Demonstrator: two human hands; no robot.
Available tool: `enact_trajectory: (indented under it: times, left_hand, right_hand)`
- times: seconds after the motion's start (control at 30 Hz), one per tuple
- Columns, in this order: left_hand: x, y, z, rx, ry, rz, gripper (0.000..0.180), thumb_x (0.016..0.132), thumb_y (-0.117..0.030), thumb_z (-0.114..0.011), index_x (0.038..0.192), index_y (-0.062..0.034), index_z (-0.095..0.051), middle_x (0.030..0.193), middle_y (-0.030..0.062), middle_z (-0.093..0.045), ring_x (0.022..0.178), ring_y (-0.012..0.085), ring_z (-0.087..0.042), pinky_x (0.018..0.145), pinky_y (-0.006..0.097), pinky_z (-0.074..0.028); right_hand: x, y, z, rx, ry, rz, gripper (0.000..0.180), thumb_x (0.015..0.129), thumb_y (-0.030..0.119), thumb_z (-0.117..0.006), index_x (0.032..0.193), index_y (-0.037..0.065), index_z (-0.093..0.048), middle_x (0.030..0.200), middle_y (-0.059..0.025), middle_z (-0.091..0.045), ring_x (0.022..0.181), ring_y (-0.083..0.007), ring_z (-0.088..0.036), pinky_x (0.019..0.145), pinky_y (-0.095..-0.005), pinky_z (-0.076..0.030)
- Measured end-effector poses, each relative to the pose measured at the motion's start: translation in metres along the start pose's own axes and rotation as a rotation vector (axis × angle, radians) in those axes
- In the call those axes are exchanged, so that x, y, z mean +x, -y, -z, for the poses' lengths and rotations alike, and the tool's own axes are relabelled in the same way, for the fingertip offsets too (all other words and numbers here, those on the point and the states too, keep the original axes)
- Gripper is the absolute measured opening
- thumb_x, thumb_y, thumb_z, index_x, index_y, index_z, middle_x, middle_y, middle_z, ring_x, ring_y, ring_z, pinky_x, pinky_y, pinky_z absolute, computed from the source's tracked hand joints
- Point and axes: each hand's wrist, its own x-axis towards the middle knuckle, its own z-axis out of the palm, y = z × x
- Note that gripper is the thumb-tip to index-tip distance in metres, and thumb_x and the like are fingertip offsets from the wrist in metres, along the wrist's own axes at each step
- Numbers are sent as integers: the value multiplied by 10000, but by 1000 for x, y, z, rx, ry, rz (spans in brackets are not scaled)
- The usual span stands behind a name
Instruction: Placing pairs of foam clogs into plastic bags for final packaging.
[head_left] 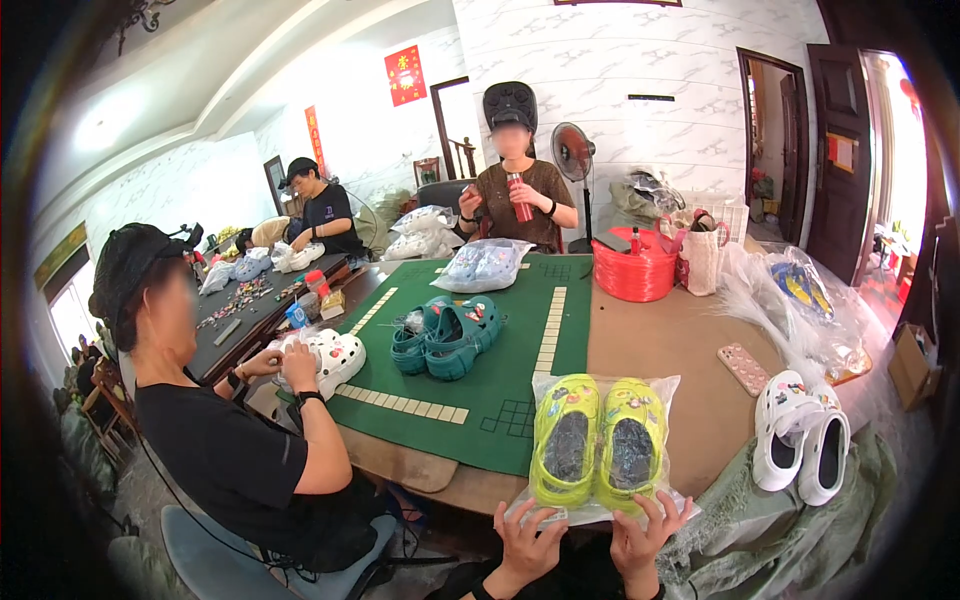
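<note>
At the table's near edge, the left hand (527, 541) and right hand (643, 535) each grip the near end of a clear plastic bag (600, 505) holding a pair of lime-green clogs (598, 440). The bag lies half on the green mat (500, 320). White clogs (803, 445) rest by the right edge. Mid-mat sits a pair of teal clogs (447, 335); a red basket (635, 265) stands near the far edge.

Clear shoe bag (600, 505), perhaps 2 red wall signs (405, 75)

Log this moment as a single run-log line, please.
left hand: grips bag edge | right hand: grips bag edge | clear bag: holds yellow-green clogs | on table
</note>
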Motion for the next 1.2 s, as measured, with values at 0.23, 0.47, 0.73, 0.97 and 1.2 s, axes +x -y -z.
enact_trajectory:
  times: [0.23, 0.47, 0.73, 0.97, 1.2]
  left_hand:
    - [-3, 11, -6, 62, -35, 12, 115, 769, -171, -681, 874, -175, -635, 1029, 11, -571, 1152, 294, -438, 1041, 569, -195]
    - [-3, 15, 0, 59, -34, 224, 104, 783, -141, -654, 869, -103, -610, 1040, 62, -558, 1150, 319, -437, 1019, 561, -232]
    - [-9, 11, -12, -399, 2, 349, 125, 862, -66, -583, 971, -11, -554, 1138, 198, -561, 991, 351, -567, 874, 402, -442]
    - [-37, 36, -60, -1124, -138, 673, 674, 962, -493, -391, 1387, 16, -268, 1418, 139, -318, 1310, 286, -325, 1106, 421, -238]
    - [-20, -39, -68, -1055, 188, 279, 611, 976, -201, -436, 1442, -25, -81, 1372, 198, -355, 1234, 319, -405, 1055, 462, -313]
  right_hand:
    - [-1, -18, 1, -98, -71, -46, 164, 683, 79, -695, 775, 176, -600, 1084, -39, -555, 1179, -338, -419, 1068, -648, -131]
    - [-5, -34, 9, -128, -133, -158, 185, 657, 52, -688, 790, 149, -603, 1104, -63, -523, 1198, -342, -393, 1061, -656, -111]
    - [-6, -29, 11, 97, -64, -260, 162, 697, -32, -613, 823, 48, -550, 776, -130, -534, 777, -326, -518, 816, -425, -404]
    - [45, 32, 23, 471, -123, -363, 98, 763, 22, -659, 835, 33, -593, 706, -127, -580, 616, -293, -583, 577, -360, -475]
    - [101, -1, 67, 1120, -480, -644, 85, 945, 110, -531, 995, 58, -486, 876, 33, -470, 799, -37, -435, 707, -197, -379]
